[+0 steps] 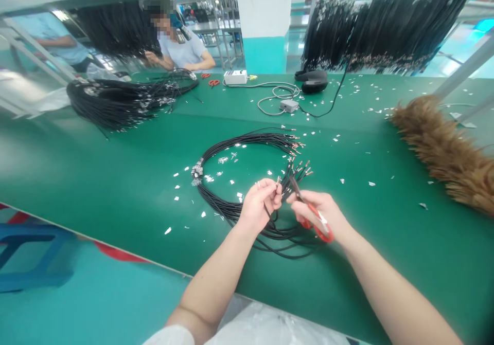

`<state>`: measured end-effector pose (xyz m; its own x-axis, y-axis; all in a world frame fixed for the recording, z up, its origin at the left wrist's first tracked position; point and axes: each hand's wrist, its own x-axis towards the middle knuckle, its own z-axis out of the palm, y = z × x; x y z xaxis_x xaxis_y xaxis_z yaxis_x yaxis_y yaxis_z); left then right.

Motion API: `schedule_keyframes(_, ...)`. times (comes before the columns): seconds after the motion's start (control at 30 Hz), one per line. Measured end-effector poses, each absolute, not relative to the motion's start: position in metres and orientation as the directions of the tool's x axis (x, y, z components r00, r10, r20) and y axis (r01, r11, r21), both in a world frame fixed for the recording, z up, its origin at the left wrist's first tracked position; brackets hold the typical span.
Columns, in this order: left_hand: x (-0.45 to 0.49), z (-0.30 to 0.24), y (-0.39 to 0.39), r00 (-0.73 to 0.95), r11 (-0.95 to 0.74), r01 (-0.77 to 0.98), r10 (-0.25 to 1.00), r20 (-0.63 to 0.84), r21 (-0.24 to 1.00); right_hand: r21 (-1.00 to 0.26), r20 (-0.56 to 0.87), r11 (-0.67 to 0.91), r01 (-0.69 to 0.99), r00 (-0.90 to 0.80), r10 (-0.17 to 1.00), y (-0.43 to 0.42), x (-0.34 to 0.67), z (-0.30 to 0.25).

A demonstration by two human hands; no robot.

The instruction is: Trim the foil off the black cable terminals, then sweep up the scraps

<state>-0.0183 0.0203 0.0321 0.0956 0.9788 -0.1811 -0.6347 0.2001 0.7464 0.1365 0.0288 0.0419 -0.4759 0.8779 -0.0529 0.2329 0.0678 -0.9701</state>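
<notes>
A looped bundle of black cables (227, 209) lies on the green table (135, 165), gathered at its left by a pale tie (196, 171). Many of its cable ends show bare copper-coloured tips. My left hand (262, 203) is closed in a pinch on one black cable, whose stripped end pokes up past the fingertips. Red-handled scissors (322, 227) are in my right hand (318, 211), their dark blades pointing up and left beside the cable ends. The fingers partly hide the scissor handles. Small white scraps (208, 178) lie inside and around the loop.
A larger heap of black cables (116, 103) lies at the back left, near a seated person (185, 47). Behind the loop are a white box (235, 76), a grey connector box (289, 106) and a black object (312, 82). A brown feather duster (443, 149) lies right.
</notes>
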Motion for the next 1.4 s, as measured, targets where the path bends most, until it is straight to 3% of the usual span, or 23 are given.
schedule_keyframes(0.1, -0.018, 0.033, 0.021, 0.085, 0.178, -0.631, 0.983, -0.160, 0.755, -0.957, -0.194, -0.021, 0.288, -0.588, 0.785, 0.023, 0.141, 0.050)
schedule_keyframes(0.33, -0.016, 0.035, 0.015, 0.078, 0.153, -0.592, 0.988, -0.132, 0.792, -0.962, -0.218, -0.060, 0.265, -0.619, 0.755, 0.025, 0.141, 0.049)
schedule_keyframes(0.6, -0.011, 0.031, 0.014, 0.018, 0.080, -0.618, 0.996, -0.087, 0.782, -0.983, -0.105, -0.176, -0.052, -0.627, 0.772, 0.019, 0.139, 0.035)
schedule_keyframes(0.67, -0.010, 0.029, 0.015, 0.007, 0.071, -0.636, 0.996, -0.086, 0.769, -0.986, -0.079, -0.150, -0.075, -0.581, 0.810, 0.019, 0.139, 0.032)
schedule_keyframes(0.77, -0.009, 0.022, 0.017, -0.030, 0.057, -0.620, 0.995, -0.097, 0.783, -0.992, 0.001, 0.057, 0.112, -0.450, 0.893, 0.022, 0.140, 0.030)
schedule_keyframes(0.83, -0.010, 0.017, 0.018, -0.045, 0.066, -0.582, 0.993, -0.113, 0.811, -0.902, 0.152, 0.296, 0.315, -0.410, 0.899, 0.026, 0.142, 0.027)
schedule_keyframes(0.9, -0.011, 0.012, 0.020, -0.048, 0.091, -0.555, 0.989, -0.141, 0.827, -0.713, 0.303, 0.515, 0.476, -0.453, 0.838, 0.032, 0.145, 0.022)
schedule_keyframes(0.97, -0.014, 0.009, 0.021, -0.049, 0.119, -0.560, 0.983, -0.176, 0.820, -0.490, 0.391, 0.636, 0.596, -0.502, 0.772, 0.037, 0.148, 0.018)
schedule_keyframes(1.07, -0.018, 0.011, 0.022, -0.003, 0.173, -0.603, 0.976, -0.219, 0.779, -0.176, 0.476, 0.677, 0.715, -0.540, 0.694, 0.044, 0.150, 0.017)
schedule_keyframes(1.17, -0.021, 0.015, 0.021, 0.099, 0.261, -0.641, 0.961, -0.259, 0.722, 0.041, 0.497, 0.659, 0.751, -0.588, 0.638, 0.049, 0.150, 0.022)
schedule_keyframes(1.27, -0.023, 0.017, 0.022, 0.187, 0.341, -0.667, 0.937, -0.295, 0.662, 0.169, 0.514, 0.623, 0.764, -0.607, 0.606, 0.052, 0.148, 0.027)
schedule_keyframes(1.4, -0.026, 0.014, 0.023, 0.246, 0.386, -0.683, 0.921, -0.302, 0.620, 0.234, 0.546, 0.596, 0.768, -0.611, 0.574, 0.053, 0.146, 0.029)
